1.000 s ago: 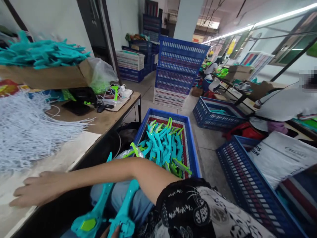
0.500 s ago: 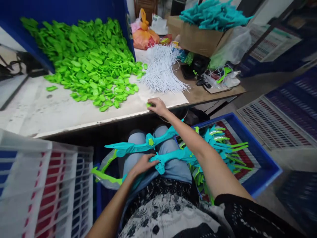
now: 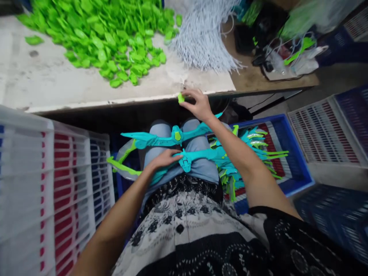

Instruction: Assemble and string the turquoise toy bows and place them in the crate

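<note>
— What has the right hand got, from where you stand?

— A small bright-green plastic piece, pinched between thumb and fingertips. It is right at the near edge of the pale worktable, with the hand just off the edge above the knees.

— And the left hand?

— It lies flat on the lap, fingers pressed down on a long teal plastic toy bow that runs crossways over the thighs. The fingertips sit just left of the bow's round hub. Not a closed fist, more a holding-down press.

— Is there anything between the two hands?

— A second teal bow with a green centre, lying across the knees, just beyond the left hand and just below the right.

— And beyond the pinched piece?

— A heap of loose green plastic pieces up and left of the right hand on the table, and a bundle of white cords straight past it. Under the right forearm stands a blue plastic crate filled with more teal and green bows. Off the left elbow is a stack of white slatted crates.
</note>
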Motion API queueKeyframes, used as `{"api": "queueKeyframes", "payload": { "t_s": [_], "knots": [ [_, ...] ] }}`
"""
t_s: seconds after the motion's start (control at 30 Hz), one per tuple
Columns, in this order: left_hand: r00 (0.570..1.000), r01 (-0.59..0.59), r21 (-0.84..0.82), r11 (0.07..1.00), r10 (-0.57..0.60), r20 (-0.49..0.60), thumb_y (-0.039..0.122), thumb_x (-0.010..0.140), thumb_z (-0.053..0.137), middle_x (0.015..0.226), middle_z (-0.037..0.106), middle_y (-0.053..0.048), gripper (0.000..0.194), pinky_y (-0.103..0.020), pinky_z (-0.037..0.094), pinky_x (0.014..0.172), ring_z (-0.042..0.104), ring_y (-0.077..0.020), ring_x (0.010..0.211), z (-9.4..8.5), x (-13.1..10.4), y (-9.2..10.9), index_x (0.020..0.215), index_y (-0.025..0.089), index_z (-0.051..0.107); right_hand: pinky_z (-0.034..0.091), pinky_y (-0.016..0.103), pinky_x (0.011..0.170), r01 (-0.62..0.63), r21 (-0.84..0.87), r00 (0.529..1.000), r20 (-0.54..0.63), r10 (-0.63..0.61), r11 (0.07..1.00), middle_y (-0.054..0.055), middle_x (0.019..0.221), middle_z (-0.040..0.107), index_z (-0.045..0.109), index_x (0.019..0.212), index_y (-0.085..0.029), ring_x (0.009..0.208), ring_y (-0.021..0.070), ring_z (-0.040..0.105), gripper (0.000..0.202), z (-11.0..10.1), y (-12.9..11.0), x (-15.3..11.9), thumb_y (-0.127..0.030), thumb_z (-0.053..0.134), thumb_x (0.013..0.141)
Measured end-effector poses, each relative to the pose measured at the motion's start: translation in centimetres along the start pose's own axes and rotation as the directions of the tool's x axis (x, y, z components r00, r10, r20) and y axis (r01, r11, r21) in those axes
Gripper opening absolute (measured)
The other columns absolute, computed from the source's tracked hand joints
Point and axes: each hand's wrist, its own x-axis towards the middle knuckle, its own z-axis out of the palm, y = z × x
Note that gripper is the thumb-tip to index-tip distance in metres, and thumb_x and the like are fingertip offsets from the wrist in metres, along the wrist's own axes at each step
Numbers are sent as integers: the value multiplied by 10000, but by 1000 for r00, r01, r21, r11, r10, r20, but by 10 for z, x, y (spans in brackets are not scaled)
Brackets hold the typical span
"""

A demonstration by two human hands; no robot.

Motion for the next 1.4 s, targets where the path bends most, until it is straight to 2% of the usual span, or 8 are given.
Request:
{"api": "queueKeyframes", "payload": {
  "t_s": [0.23,0.37,0.67,0.87,0.97,1.13,1.23,1.4],
  "knots": [
    [996,5,-28,1000,-3,87,590,809,464,1169,659,-70,597,-290,429,886,596,-254,1020,-4,3,-2,1158,140,641,483,401,872,-22,42,957,290,9,999,57,1128,671,655,1033,-197,1012,199,567,230,-8,-70,-167,-327,600,851],
    [995,25,15,1000,-26,97,575,808,465,1124,677,-73,588,-287,432,867,595,-251,999,-3,5,3,1146,129,646,446,411,892,-35,-36,950,309,45,999,53,1153,666,663,1035,-198,1064,213,549,230,5,-84,-209,-328,591,860],
    [998,1,31,1000,-3,60,631,761,501,1067,676,-68,640,-267,429,798,584,-237,938,1,2,8,1121,121,640,315,436,999,-156,-106,951,253,179,982,34,1249,611,660,982,-239,1224,232,478,184,20,-91,-212,-352,607,847],
    [999,42,66,997,-42,1,663,686,570,879,648,-49,618,-261,403,666,563,-204,799,8,6,14,952,111,649,348,445,956,-374,-106,883,262,388,922,71,1171,642,582,1062,-206,1092,247,565,385,24,-90,-203,-377,712,742],
    [999,49,16,999,-49,0,646,695,578,905,650,-50,596,-266,413,695,569,-205,823,9,6,14,959,116,648,336,454,993,-294,-75,900,313,302,953,93,1222,616,583,1067,-197,1133,245,554,364,23,-86,-201,-380,683,769],
    [998,35,-53,998,-33,46,660,734,524,885,663,-55,605,-266,437,658,585,-197,761,8,6,12,971,122,665,334,450,1034,-181,-30,942,281,182,983,106,1183,640,596,1081,-188,1112,213,579,283,15,-81,-201,-350,580,850],
    [995,68,-106,992,-60,81,688,791,399,778,650,-52,649,-259,428,581,561,-172,647,8,7,9,924,116,673,344,456,1030,-198,-14,934,302,192,980,89,1158,656,620,1012,-202,1094,199,592,194,10,-80,-199,-317,547,873],
    [999,14,-6,1000,-13,52,671,795,419,844,673,-61,633,-252,428,647,568,-185,737,9,9,6,933,112,681,264,531,1070,-113,-112,916,372,147,987,114,1257,592,635,1013,-199,1177,243,528,302,11,-85,-199,-437,590,833]
  ]
}}
